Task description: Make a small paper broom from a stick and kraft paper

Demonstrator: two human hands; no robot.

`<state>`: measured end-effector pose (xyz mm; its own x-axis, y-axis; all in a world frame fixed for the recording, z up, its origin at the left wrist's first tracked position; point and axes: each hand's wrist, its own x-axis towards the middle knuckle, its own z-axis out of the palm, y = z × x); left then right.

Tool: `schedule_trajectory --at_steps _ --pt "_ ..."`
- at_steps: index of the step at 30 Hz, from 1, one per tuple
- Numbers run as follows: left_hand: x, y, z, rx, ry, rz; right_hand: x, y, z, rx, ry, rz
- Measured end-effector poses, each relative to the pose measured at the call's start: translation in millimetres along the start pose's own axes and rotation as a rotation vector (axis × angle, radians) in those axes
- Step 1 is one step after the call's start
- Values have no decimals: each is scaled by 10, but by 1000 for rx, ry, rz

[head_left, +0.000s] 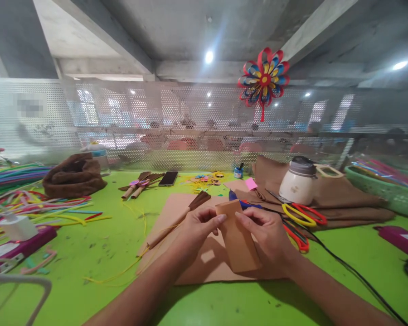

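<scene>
Both my hands pinch a folded strip of brown paper (240, 242) near its upper end, tilted above the work surface. My left hand (204, 228) grips its left edge between thumb and fingers. On the right edge, my right hand (263, 226) has its thumb pressed on the front face. Beneath lies a larger sheet of brown paper (190, 276). A rolled brown paper stick (168, 228) with a dark fringed end and yellow string rests on that sheet, left of my left hand. Behind the strip, a blue-handled tool (248, 204) shows in part.
Scissors with yellow and red handles (299, 215) lie right of my right hand, beside a white jar (297, 181) and folded brown cloth (343, 199). A black cable (347, 262) crosses the green table (71, 280). A phone (168, 178) and coloured strips (64, 208) lie further left.
</scene>
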<state>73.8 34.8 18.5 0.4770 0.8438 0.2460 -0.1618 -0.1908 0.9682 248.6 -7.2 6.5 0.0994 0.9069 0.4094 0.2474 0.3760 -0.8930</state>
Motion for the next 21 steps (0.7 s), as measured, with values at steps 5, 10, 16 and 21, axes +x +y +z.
schedule_trajectory --at_steps 5,10,16,21 --pt "21 -6 -23 42 78 19 3 -4 3 -3 -20 28" --pt "12 -52 -34 -10 82 10 -8 -28 13 42 -47 82" --pt "-9 -62 -33 -96 78 37 -19 -59 11 7 -51 89" --pt "37 -64 -48 -82 148 26 -19 -49 -3 4 -91 123"
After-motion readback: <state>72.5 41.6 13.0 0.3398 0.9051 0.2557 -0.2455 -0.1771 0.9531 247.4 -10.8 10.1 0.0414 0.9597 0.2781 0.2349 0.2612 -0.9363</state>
